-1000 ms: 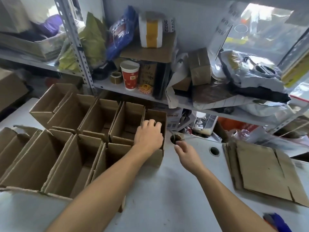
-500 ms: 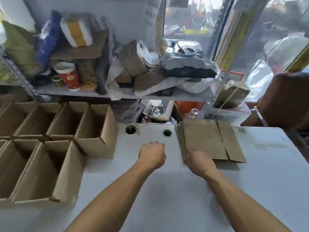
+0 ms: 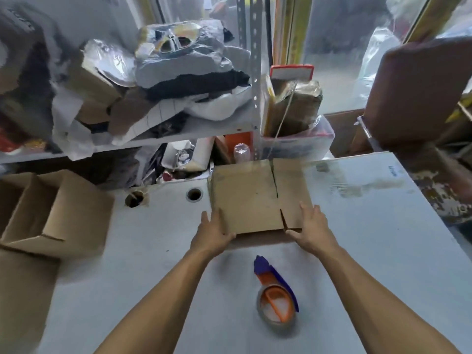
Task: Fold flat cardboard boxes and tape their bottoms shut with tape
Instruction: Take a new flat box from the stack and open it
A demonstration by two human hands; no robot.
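A stack of flat cardboard boxes (image 3: pixel 252 198) lies on the white table (image 3: pixel 370 226), just past the middle. My left hand (image 3: pixel 213 233) grips the stack's near left corner, thumb on top. At the near right corner, my right hand (image 3: pixel 311 229) holds the top sheet, fingers lying on it and thumb along the near edge. A tape dispenser (image 3: pixel 277 300) with a blue and orange handle and a roll of clear tape lies on the table between my forearms.
Folded open boxes (image 3: pixel 58 213) stand at the table's left edge. Two round holes (image 3: pixel 194 194) pierce the tabletop near its far edge. A cluttered metal shelf (image 3: pixel 158 103) rises behind. A brown chair back (image 3: pixel 419 90) stands at the far right.
My view swung right, away from the folded boxes. Both hands moved from the left boxes over to the flat stack and now hold its near corners. The tape dispenser came into view.
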